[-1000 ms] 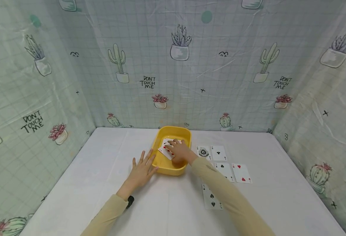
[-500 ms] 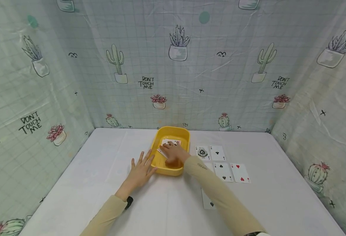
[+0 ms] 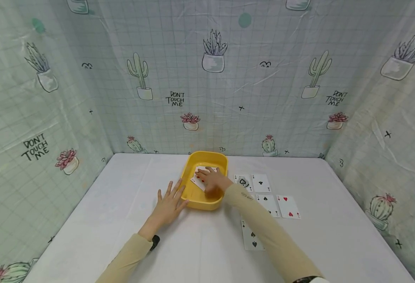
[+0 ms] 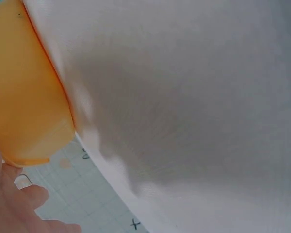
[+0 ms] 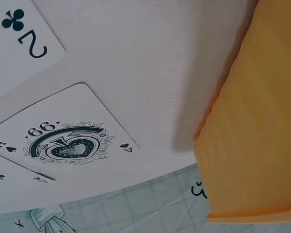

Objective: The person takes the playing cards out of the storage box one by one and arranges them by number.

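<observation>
A yellow plastic bin (image 3: 204,206) stands on the white table, with playing cards (image 3: 198,182) lying face up inside it. My right hand (image 3: 214,182) reaches over the bin's right rim, its fingers extended across the cards and covering part of them. At the left rim, my left hand (image 3: 167,205) is spread, its fingertips touching the bin. In the left wrist view the left-hand fingers (image 4: 29,199) show beside the bin's wall (image 4: 31,92). The right wrist view shows the bin's outer wall (image 5: 254,116); the right hand is mostly outside that view.
Right of the bin lie the ace of spades (image 3: 243,181), ace of clubs (image 3: 261,183), two of spades (image 3: 266,203), two of hearts (image 3: 288,206) and three of spades (image 3: 251,239). The right sleeve (image 3: 264,228) partly covers this layout. A two of clubs (image 5: 19,48) shows too.
Over the cards in the bin, my right hand has slid left and toward me, then back right. The top card shifted a little with it. My left hand has stayed at the rim.
</observation>
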